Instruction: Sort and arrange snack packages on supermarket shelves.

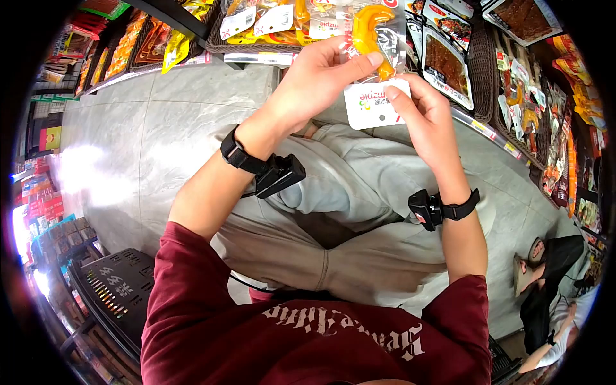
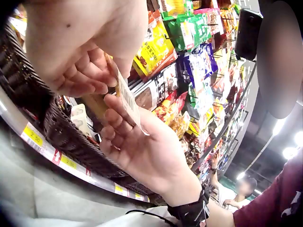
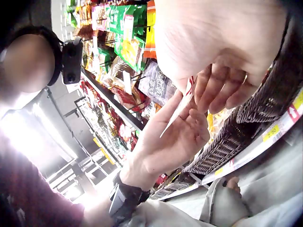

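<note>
A clear pouch with a curved orange-yellow food piece (image 1: 367,31) and a white printed label (image 1: 372,110) is held up between both hands in the head view. The left hand (image 1: 319,78) pinches the pouch from its left side, thumb across the front. The right hand (image 1: 428,119) grips the label's right edge between thumb and curled fingers. Edge-on, the label (image 2: 126,98) shows a barcode in the left wrist view, between the left hand (image 2: 90,42) and right hand (image 2: 151,151). The right wrist view shows the label (image 3: 180,108) between the same hands.
Wicker baskets (image 1: 484,90) of packaged snacks line a shelf ahead, with price tags (image 1: 484,130) on its edge. Another person's sandalled foot (image 1: 523,276) is at the right. A black crate (image 1: 115,289) stands at the lower left. The wearer's bent legs are below the hands.
</note>
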### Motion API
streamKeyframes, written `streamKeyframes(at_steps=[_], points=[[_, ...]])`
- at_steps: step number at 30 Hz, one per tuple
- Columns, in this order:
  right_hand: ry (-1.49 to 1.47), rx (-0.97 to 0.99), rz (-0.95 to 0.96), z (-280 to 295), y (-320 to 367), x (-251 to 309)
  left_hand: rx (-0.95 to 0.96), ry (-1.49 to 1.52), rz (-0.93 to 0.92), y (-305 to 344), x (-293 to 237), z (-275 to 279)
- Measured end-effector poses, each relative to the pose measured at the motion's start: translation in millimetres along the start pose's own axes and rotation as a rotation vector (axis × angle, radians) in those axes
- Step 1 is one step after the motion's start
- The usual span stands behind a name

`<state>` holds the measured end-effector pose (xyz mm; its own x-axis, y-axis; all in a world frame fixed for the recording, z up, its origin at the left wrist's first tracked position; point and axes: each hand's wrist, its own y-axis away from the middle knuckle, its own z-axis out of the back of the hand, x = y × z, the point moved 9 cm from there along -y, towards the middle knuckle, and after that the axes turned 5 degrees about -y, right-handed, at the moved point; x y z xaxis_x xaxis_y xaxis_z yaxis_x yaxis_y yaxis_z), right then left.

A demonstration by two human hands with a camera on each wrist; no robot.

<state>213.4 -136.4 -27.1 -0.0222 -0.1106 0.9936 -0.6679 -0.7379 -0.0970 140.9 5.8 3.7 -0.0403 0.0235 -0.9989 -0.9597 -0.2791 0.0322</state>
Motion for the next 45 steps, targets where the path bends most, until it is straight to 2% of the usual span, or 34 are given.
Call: streamKeyframes(at_steps=[11, 16, 22, 24, 27, 29, 32, 34, 39, 41, 45], points=[[-0.035, 0.009, -0.087, -1.0, 1.4, -1.2, 0.036, 0.060, 0.119, 2.2, 3.9, -8.7], [-0.026, 0.019, -0.087, 1.5, -1.0, -7.8, 0.052, 0.036, 0.045, -0.9, 0.6, -7.7], [-0.028, 0.024, -0.065, -2.0, -1.7, 2.3, 0.082, 0.052, 0.062, -3.1, 7.5, -6.0], [0.060, 0.025, -0.033, -3.2, -2.9, 9.2, 0.078, 0.047, 0.049, -1.2, 5.3, -6.9], [-0.125, 0.028, 0.051, -8.7, -7.5, -0.3, 0.063, -0.006, 0.031, -1.3, 6.2, -6.3], [-0.112, -0.008, 0.042, -2.2, -5.9, 13.1, 0.069, -0.112, 0.025, -1.0, 9.0, -6.0], [-0.100, -0.080, 0.125, 19.3, -7.2, 22.2, 0.177, -0.086, 0.081, -3.4, 7.5, -26.1], [-0.069, -0.137, 0.116, 37.3, -4.4, 30.6, 0.214, -0.099, 0.096, -7.3, 0.6, -44.8], [-0.084, -0.357, 0.116, 102.1, -7.5, 38.1, 0.193, -0.076, 0.189, -41.0, -12.1, -88.4], [-0.102, -0.465, 0.071, 133.5, -6.8, 37.8, 0.186, -0.035, 0.162, -56.3, -19.0, -113.1], [-0.067, -0.648, 0.116, 192.9, 3.5, 39.3, 0.172, -0.140, 0.094, -87.0, -26.2, -155.4]])
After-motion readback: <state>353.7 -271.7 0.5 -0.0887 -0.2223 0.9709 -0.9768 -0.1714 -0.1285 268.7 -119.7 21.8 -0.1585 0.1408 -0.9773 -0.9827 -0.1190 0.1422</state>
